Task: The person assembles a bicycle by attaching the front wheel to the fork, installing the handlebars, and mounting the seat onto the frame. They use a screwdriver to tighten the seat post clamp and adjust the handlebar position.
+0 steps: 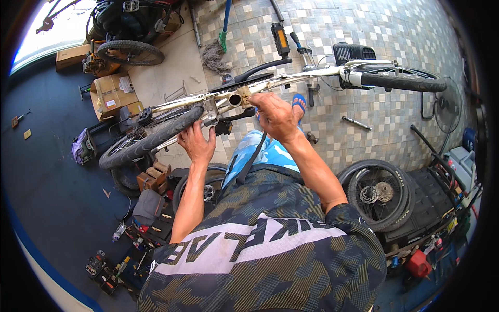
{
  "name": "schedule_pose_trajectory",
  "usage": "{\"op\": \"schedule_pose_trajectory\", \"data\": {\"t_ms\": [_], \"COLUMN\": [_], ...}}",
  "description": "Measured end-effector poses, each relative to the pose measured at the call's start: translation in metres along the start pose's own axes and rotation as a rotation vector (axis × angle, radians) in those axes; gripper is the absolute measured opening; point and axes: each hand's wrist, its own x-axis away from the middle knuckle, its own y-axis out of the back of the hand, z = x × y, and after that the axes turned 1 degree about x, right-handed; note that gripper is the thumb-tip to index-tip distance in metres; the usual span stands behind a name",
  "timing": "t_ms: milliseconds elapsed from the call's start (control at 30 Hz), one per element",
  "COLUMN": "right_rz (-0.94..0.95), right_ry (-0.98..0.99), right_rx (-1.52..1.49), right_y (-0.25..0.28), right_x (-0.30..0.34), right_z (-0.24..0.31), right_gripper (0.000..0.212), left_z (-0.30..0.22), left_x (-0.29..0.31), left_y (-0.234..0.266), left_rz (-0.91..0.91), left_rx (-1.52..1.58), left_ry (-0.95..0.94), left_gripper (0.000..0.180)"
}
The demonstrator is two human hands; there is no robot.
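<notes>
A white bicycle frame (pixel 221 101) lies across the view in front of me, with the open round end of its seat tube (pixel 235 100) facing up. My left hand (pixel 197 144) touches the frame beside the rear tyre (pixel 156 141), thumb and fingers apart. At the other side of the tube, my right hand (pixel 276 117) is closed, its fingertips against the frame by a beige clamp-like part (pixel 246 95). Whatever lies inside those fingers is hidden. Below that hand hangs a dark strap (pixel 253 158). The front wheel (pixel 403 82) points off to the right.
Loose wheels (pixel 377 192) lie on a black case at right. A metal tube (pixel 356 123) is on the tiled floor. Cardboard boxes (pixel 113 93), a mop (pixel 215 56) and another wheeled machine (pixel 130 52) stand beyond. Tools and a grey bag (pixel 149 207) crowd the lower left.
</notes>
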Motion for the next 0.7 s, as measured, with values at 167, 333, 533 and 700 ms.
{"op": "schedule_pose_trajectory", "data": {"t_ms": [167, 333, 533, 700], "right_rz": [0.115, 0.099, 0.194, 0.154], "right_ry": [0.006, 0.000, -0.019, 0.002], "right_rx": [0.054, 0.050, 0.036, 0.042], "right_y": [-0.014, -0.028, -0.026, -0.032], "right_x": [0.009, 0.004, 0.005, 0.007], "right_z": [-0.008, -0.018, -0.017, -0.024], "right_gripper": [0.034, 0.034, 0.034, 0.034], "left_z": [-0.001, -0.001, 0.002, -0.001], "left_x": [-0.002, -0.001, 0.001, 0.000], "left_y": [0.000, 0.000, -0.001, 0.000], "left_rz": [0.017, 0.004, -0.004, -0.002], "left_rx": [0.005, -0.007, 0.008, 0.003], "left_ry": [0.016, 0.007, 0.004, 0.002], "left_gripper": [0.053, 0.052, 0.051, 0.051]}}
